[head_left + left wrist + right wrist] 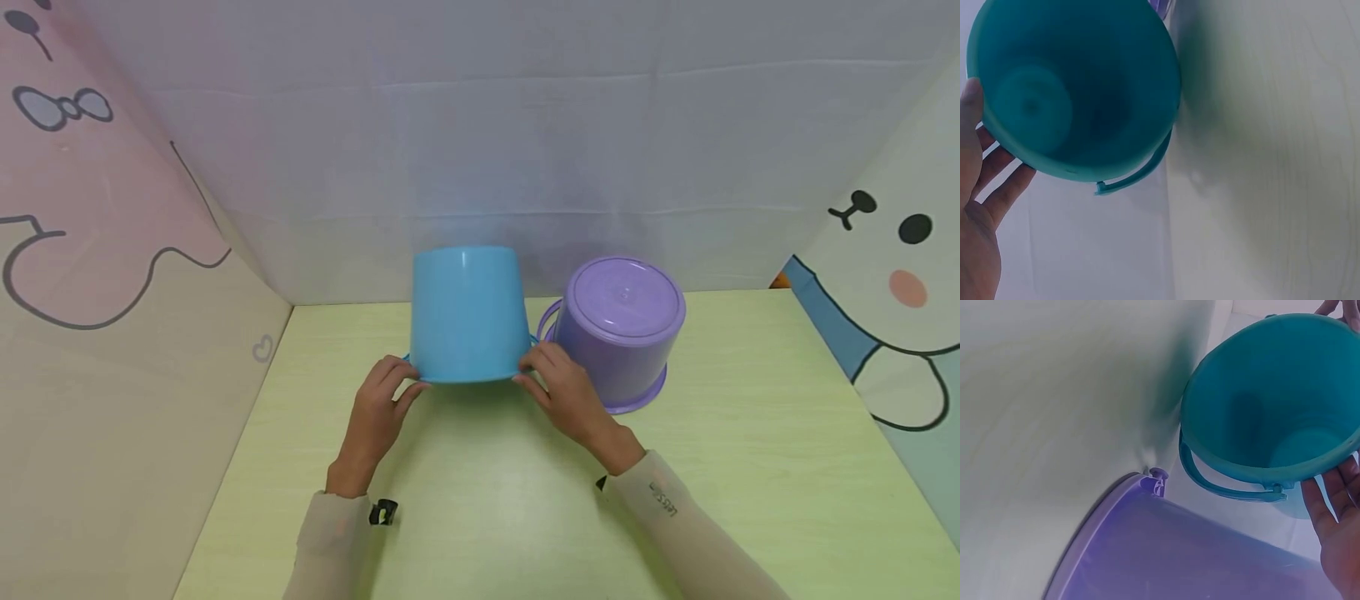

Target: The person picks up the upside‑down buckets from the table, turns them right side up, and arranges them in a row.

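A blue bucket (468, 312) is tilted at the middle back, its bottom up and away and its mouth turned down toward me. My left hand (378, 404) pinches the left of its rim, thumb over the inside and fingers outside. On the opposite side my right hand (564, 392) grips the rim the same way. Both wrist views look into the bucket (1260, 387), and nothing shows inside. Its curved handle (1219, 487) hangs toward the table. To the right, a purple bucket (618, 358) stands upside down, close beside my right hand.
The pale yellow-green table (480, 500) meets a white cloth backdrop (480, 150) just behind the buckets. Panels with cartoon drawings flank it, a pink and cream one (112, 375) on the left and a white one (885, 275) on the right.
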The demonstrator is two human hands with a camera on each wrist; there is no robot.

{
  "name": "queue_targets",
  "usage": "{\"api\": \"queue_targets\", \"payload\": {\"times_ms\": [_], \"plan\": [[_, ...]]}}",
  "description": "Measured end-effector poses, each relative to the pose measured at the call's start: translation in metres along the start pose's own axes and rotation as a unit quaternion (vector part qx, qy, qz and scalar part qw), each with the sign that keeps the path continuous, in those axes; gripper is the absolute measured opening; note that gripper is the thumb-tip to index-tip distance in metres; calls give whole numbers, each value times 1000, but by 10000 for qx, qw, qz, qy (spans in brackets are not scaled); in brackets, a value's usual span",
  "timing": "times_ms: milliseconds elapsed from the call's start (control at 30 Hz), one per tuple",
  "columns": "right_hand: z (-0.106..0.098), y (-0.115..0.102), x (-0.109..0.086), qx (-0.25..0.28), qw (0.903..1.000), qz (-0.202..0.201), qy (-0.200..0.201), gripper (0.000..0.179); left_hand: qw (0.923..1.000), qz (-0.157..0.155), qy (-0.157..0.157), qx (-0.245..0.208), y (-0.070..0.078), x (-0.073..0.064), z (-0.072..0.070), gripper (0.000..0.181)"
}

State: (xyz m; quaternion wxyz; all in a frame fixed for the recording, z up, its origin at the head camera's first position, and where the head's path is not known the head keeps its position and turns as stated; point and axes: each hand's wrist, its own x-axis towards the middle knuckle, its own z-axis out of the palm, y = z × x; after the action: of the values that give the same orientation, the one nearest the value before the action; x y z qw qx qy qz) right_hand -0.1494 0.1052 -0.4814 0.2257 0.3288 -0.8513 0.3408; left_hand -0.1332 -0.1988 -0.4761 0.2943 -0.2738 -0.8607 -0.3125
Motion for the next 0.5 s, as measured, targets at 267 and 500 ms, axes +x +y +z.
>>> {"api": "queue_targets", "payload": {"times_ms": [267, 500], "plan": [[-2, -3, 3, 51, 9998, -58, 192, 19, 9996, 7, 261, -87, 2, 5, -2, 26], [-4, -4, 7, 61, 9994, -171, 279, 22, 9994, -63, 339, -68, 1, 8, -2, 25]]}}
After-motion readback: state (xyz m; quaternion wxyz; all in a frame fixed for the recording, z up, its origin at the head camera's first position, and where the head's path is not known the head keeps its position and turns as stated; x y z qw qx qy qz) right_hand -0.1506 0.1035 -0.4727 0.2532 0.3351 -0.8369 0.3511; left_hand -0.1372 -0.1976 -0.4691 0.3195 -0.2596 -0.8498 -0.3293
